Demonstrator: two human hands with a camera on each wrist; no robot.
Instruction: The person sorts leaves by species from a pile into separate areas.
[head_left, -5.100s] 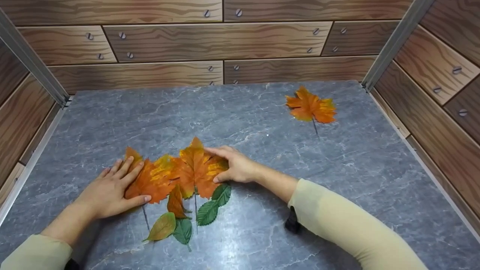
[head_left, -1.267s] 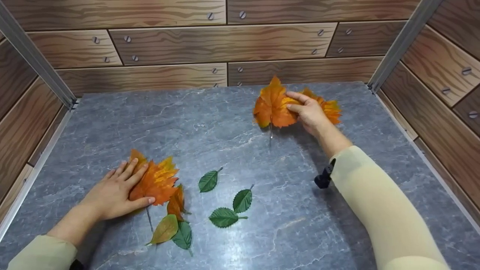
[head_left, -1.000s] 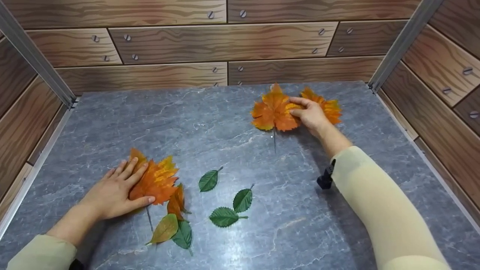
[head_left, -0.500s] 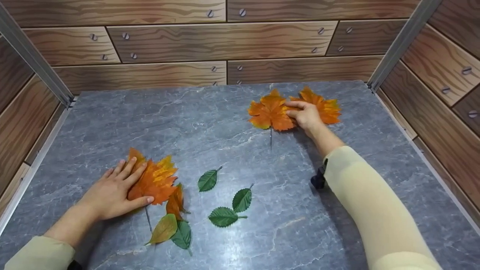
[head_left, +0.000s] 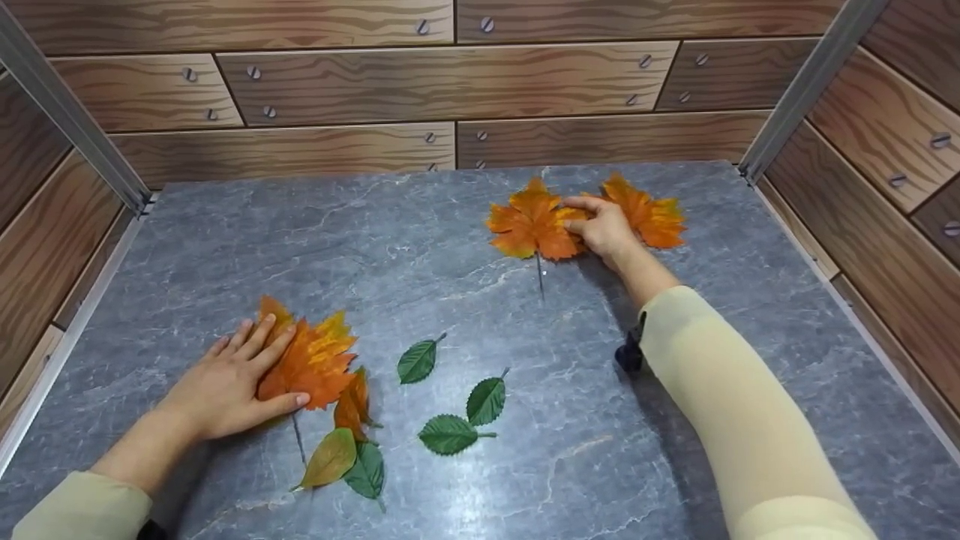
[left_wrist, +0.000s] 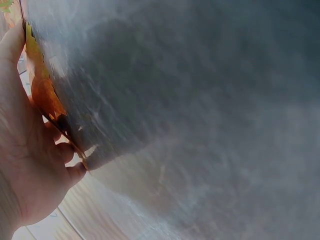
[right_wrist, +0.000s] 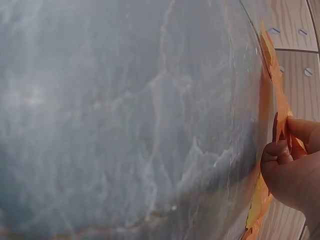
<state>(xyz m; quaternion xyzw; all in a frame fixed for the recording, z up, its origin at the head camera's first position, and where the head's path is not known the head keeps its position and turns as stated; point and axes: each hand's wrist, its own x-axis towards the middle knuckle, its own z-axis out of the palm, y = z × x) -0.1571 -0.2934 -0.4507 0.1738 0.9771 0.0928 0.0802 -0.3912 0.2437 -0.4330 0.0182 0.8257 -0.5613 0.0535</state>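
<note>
My left hand lies with fingers spread over an orange-yellow artificial maple leaf at the front left; its thin stem points toward me. At the back right, my right hand pinches a second orange maple leaf by its right edge, between thumb and fingers. In the right wrist view that maple leaf is seen edge-on in the fingers. Right behind this hand lies a third maple leaf, partly covered by it. The left wrist view shows the left hand's leaf along the fingers.
Several small leaves lie about: green ones mid-table, and a brown-orange curled leaf, a yellow-green leaf and a dark green leaf beside the left hand's leaf. Wood-patterned walls enclose the grey marbled table.
My right hand has carried its maple leaf from beside the left one to the back right, uncovering green leaves, then lowered it and shifted it slightly left. The left hand stays put.
</note>
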